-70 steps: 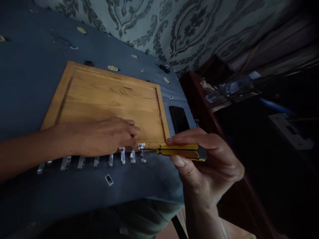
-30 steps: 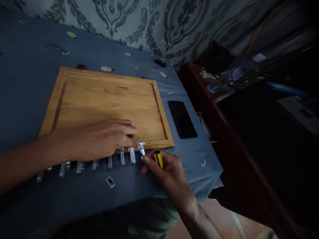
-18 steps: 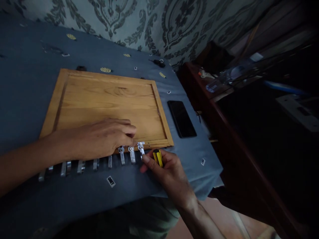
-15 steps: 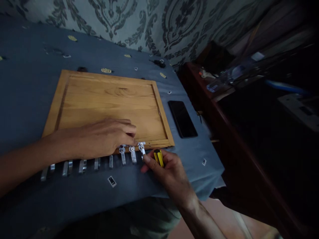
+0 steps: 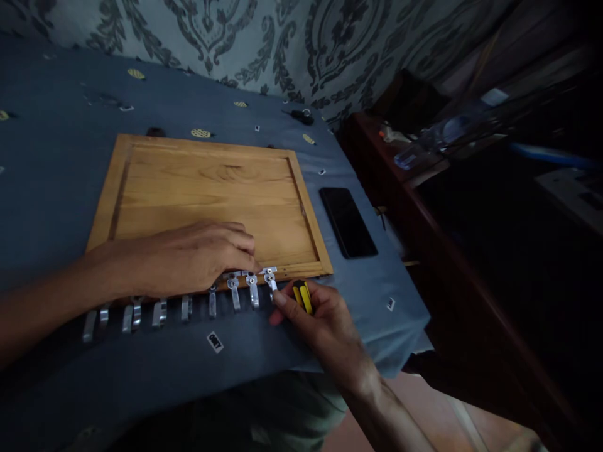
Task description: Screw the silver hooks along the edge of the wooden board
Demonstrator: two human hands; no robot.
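Likely aligning the end hook [image 5: 270,277], lower centre, on the board [image 5: 217,188]. Right hand [image 5: 325,314] clasps the screwdriver [image 5: 302,296], thumb at hook; left hand [image 5: 202,257] — can't tell grip. Next needs hook held square.

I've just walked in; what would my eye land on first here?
Probably the framed, honey-brown wooden panel, lying on dark blue patterned cloth. Next, a row of shiny silver metal hooks along its near edge, the rightmost hook at the right hand, which holds a yellow-and-black ridged handle. A black rectangular phone lies to the panel's right.
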